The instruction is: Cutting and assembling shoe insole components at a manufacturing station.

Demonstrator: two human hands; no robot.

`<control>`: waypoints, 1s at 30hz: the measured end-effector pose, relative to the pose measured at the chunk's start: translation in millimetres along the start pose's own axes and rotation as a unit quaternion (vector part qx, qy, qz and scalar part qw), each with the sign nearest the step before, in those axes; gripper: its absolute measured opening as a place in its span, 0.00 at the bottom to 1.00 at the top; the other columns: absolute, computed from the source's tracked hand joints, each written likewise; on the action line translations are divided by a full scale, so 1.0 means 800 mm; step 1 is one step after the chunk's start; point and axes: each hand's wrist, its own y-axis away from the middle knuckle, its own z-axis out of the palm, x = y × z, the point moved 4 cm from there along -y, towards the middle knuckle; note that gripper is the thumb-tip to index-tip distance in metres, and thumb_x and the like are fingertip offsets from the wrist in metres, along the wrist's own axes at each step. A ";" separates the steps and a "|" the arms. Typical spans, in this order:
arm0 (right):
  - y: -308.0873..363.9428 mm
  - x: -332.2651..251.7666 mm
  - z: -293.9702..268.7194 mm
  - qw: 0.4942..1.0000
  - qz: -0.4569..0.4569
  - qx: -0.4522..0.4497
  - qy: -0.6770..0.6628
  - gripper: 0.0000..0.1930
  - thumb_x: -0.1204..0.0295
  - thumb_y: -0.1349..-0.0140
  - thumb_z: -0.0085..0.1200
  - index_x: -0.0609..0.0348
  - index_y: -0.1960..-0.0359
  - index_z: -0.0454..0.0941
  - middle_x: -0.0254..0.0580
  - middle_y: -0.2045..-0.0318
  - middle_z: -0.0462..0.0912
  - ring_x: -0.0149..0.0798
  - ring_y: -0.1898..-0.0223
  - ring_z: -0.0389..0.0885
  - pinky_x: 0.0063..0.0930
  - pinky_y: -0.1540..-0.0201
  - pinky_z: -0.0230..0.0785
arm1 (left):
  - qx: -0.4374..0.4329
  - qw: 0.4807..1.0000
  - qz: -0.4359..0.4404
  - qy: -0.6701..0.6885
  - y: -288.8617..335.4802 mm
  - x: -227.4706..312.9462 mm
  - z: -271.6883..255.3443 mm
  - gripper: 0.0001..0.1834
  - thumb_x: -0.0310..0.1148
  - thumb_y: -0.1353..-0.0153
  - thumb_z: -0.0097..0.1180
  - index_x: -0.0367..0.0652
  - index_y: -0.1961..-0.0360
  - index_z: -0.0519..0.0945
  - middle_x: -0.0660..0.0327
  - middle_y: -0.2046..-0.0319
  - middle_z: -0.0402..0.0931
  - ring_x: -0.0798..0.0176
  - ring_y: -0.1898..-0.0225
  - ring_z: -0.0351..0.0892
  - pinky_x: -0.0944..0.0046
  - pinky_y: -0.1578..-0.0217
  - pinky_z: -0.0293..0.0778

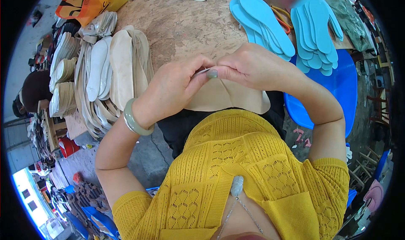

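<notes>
A beige flat piece (249, 97) with a line down its middle hangs over my lap, at the front edge of the table. It looks like thin leather or lining material. My left hand (175, 84), with a green bangle at the wrist, pinches its upper edge between thumb and fingers. Close beside it, my right hand (253, 67) is closed on the same edge, the two thumbs almost meeting. Some of the piece is hidden behind my hands. Left of my hands lies a pile of beige insole-shaped pieces (121, 71), some of them white on top (99, 67).
Light blue insoles lie in two piles, one (261, 25) behind my right hand and another (314, 29) farther right, by a blue plastic tub (348, 84). An orange and yellow bag (95, 4) sits at the far left of the wooden table (177, 25). A red bucket (68, 147) stands below.
</notes>
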 end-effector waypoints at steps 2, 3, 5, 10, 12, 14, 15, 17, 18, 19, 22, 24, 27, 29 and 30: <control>0.001 -0.002 0.001 0.998 0.022 -0.059 -0.014 0.16 0.60 0.35 0.52 0.61 0.73 0.77 0.49 0.82 0.72 0.47 0.81 0.67 0.35 0.75 0.63 | -0.032 0.999 -0.012 0.012 0.001 0.003 -0.001 0.08 0.32 0.37 0.53 0.40 0.60 0.76 0.55 0.72 0.75 0.57 0.70 0.74 0.62 0.68 0.70; 0.001 -0.003 0.000 0.998 0.022 -0.060 -0.013 0.16 0.60 0.35 0.52 0.61 0.73 0.77 0.49 0.82 0.72 0.47 0.81 0.67 0.35 0.75 0.63 | -0.063 0.997 -0.025 0.022 0.003 0.003 0.001 0.08 0.31 0.35 0.50 0.39 0.59 0.76 0.59 0.72 0.75 0.66 0.72 0.71 0.67 0.69 0.69; 0.002 0.000 0.003 0.987 0.038 -0.114 -0.108 0.18 0.57 0.38 0.57 0.62 0.74 0.78 0.47 0.84 0.72 0.41 0.83 0.67 0.33 0.77 0.62 | -0.059 0.997 -0.023 0.046 0.005 0.002 0.006 0.08 0.33 0.34 0.51 0.39 0.60 0.76 0.60 0.74 0.73 0.68 0.73 0.69 0.67 0.70 0.68; 0.008 -0.005 0.015 0.954 0.080 -0.181 -0.226 0.19 0.56 0.41 0.61 0.62 0.72 0.80 0.42 0.85 0.73 0.31 0.83 0.66 0.28 0.77 0.62 | -0.110 0.988 -0.066 0.084 0.016 0.010 0.006 0.10 0.35 0.34 0.52 0.39 0.66 0.76 0.63 0.79 0.70 0.72 0.76 0.66 0.69 0.74 0.66; 0.010 -0.009 0.018 0.948 0.094 -0.194 -0.232 0.18 0.56 0.41 0.61 0.62 0.71 0.81 0.41 0.85 0.74 0.28 0.83 0.66 0.27 0.77 0.62 | -0.082 0.989 -0.056 0.112 0.021 0.017 0.004 0.12 0.36 0.38 0.56 0.38 0.72 0.77 0.56 0.81 0.72 0.61 0.80 0.69 0.63 0.77 0.67; 0.013 -0.018 0.017 0.946 0.087 -0.207 -0.234 0.18 0.56 0.40 0.60 0.63 0.70 0.81 0.41 0.85 0.74 0.29 0.82 0.67 0.26 0.77 0.62 | -0.079 0.986 -0.070 0.128 0.029 0.018 0.004 0.12 0.36 0.38 0.57 0.38 0.72 0.77 0.56 0.81 0.72 0.63 0.81 0.69 0.65 0.77 0.67; 0.020 -0.017 0.022 0.947 0.071 -0.182 -0.254 0.18 0.57 0.39 0.59 0.63 0.74 0.79 0.42 0.86 0.71 0.31 0.84 0.65 0.28 0.78 0.60 | -0.076 0.983 -0.084 0.143 0.034 0.018 0.004 0.12 0.37 0.37 0.57 0.39 0.72 0.77 0.57 0.82 0.72 0.64 0.81 0.70 0.66 0.77 0.67; 0.027 -0.022 0.015 0.957 0.064 -0.174 -0.223 0.19 0.58 0.38 0.58 0.63 0.76 0.78 0.43 0.86 0.70 0.32 0.84 0.64 0.29 0.79 0.59 | -0.065 0.984 -0.095 0.133 0.045 0.021 0.000 0.11 0.35 0.36 0.56 0.39 0.72 0.77 0.62 0.81 0.71 0.70 0.79 0.67 0.69 0.76 0.65; 0.029 -0.025 0.010 0.965 0.057 -0.165 -0.193 0.19 0.58 0.38 0.58 0.64 0.77 0.76 0.44 0.87 0.68 0.33 0.85 0.63 0.30 0.79 0.58 | -0.054 0.985 -0.106 0.121 0.049 0.020 -0.002 0.11 0.34 0.35 0.55 0.38 0.72 0.76 0.66 0.80 0.70 0.76 0.77 0.65 0.73 0.76 0.63; 0.032 -0.027 0.007 0.965 0.058 -0.166 -0.197 0.20 0.59 0.38 0.58 0.64 0.80 0.73 0.44 0.86 0.65 0.34 0.85 0.62 0.31 0.80 0.56 | -0.054 0.985 -0.107 0.122 0.051 0.019 -0.001 0.11 0.34 0.35 0.55 0.38 0.72 0.76 0.66 0.80 0.70 0.76 0.77 0.65 0.73 0.76 0.63; 0.035 -0.022 0.009 0.961 0.043 -0.155 -0.224 0.19 0.60 0.38 0.59 0.64 0.79 0.74 0.42 0.87 0.65 0.33 0.84 0.62 0.30 0.80 0.56 | -0.056 0.992 -0.064 0.097 0.050 0.016 0.001 0.12 0.37 0.37 0.57 0.39 0.71 0.78 0.63 0.81 0.73 0.75 0.79 0.68 0.70 0.76 0.66; 0.029 -0.014 0.011 0.942 0.111 -0.126 -0.291 0.18 0.61 0.39 0.59 0.65 0.77 0.76 0.38 0.86 0.69 0.28 0.82 0.65 0.27 0.78 0.59 | -0.051 0.955 -0.137 0.258 0.038 0.001 0.002 0.12 0.38 0.37 0.58 0.40 0.70 0.79 0.70 0.79 0.74 0.78 0.75 0.68 0.71 0.74 0.67; 0.024 -0.007 0.015 0.940 0.102 -0.166 -0.281 0.15 0.60 0.42 0.62 0.62 0.69 0.81 0.36 0.80 0.78 0.26 0.77 0.73 0.24 0.73 0.66 | -0.131 0.918 -0.182 0.326 0.032 -0.012 -0.002 0.14 0.39 0.42 0.64 0.39 0.64 0.80 0.71 0.74 0.76 0.79 0.70 0.71 0.74 0.70 0.69; 0.023 -0.008 0.015 0.934 0.121 -0.158 -0.296 0.16 0.57 0.43 0.62 0.59 0.66 0.82 0.37 0.77 0.82 0.28 0.76 0.77 0.24 0.71 0.68 | -0.176 0.884 -0.205 0.382 0.030 -0.008 0.002 0.20 0.39 0.45 0.67 0.37 0.56 0.81 0.68 0.68 0.79 0.79 0.68 0.74 0.75 0.66 0.71; 0.022 -0.009 0.014 0.938 0.118 -0.154 -0.286 0.16 0.59 0.45 0.63 0.60 0.64 0.82 0.38 0.75 0.83 0.29 0.74 0.78 0.25 0.70 0.69 | -0.176 0.884 -0.205 0.382 0.028 -0.007 -0.001 0.20 0.39 0.45 0.67 0.37 0.56 0.81 0.68 0.68 0.79 0.79 0.68 0.74 0.75 0.66 0.71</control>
